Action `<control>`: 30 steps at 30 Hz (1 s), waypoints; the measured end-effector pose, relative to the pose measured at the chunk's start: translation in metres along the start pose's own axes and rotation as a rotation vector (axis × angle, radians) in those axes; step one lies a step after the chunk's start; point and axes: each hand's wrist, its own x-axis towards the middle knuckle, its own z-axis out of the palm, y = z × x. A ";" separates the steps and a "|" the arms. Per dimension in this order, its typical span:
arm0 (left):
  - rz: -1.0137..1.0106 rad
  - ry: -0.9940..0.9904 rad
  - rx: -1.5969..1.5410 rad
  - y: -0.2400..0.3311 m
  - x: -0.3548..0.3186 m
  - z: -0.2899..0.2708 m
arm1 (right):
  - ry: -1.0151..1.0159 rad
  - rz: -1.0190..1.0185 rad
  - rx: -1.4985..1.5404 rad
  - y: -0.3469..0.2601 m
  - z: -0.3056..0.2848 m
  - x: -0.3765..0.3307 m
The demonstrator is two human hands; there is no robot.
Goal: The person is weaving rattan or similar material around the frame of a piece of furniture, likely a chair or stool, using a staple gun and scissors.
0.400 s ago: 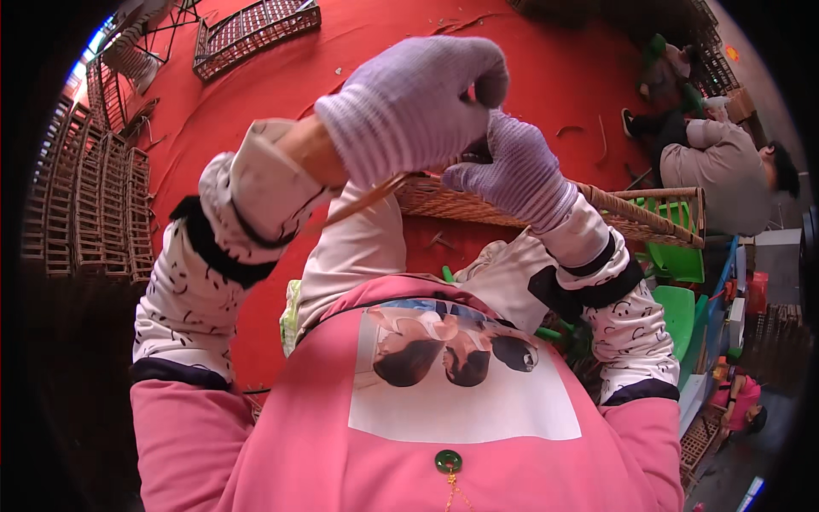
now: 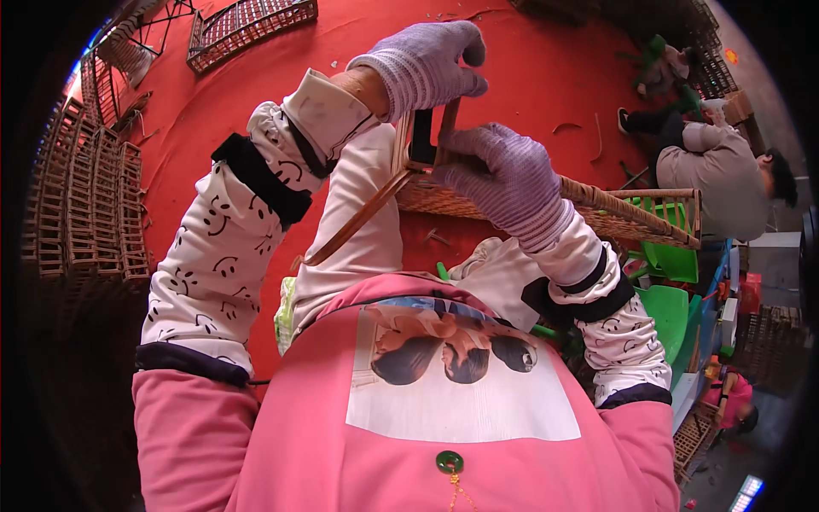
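Working at the left end of the wicker basket (image 2: 610, 215), which stretches off to your right in front of your body. Weave along its length looks done; brown strip (image 2: 354, 222) hangs loose from that end, so it seems unfinished there. Right hand (image 2: 508, 175): fingers bent together at the end, pinch hidden. Left hand (image 2: 422, 68): fingers curled above, can't tell whether gripping.
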 end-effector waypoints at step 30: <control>-0.529 0.195 -1.090 0.009 -0.128 0.061 | -0.603 0.670 0.786 0.007 -0.017 0.037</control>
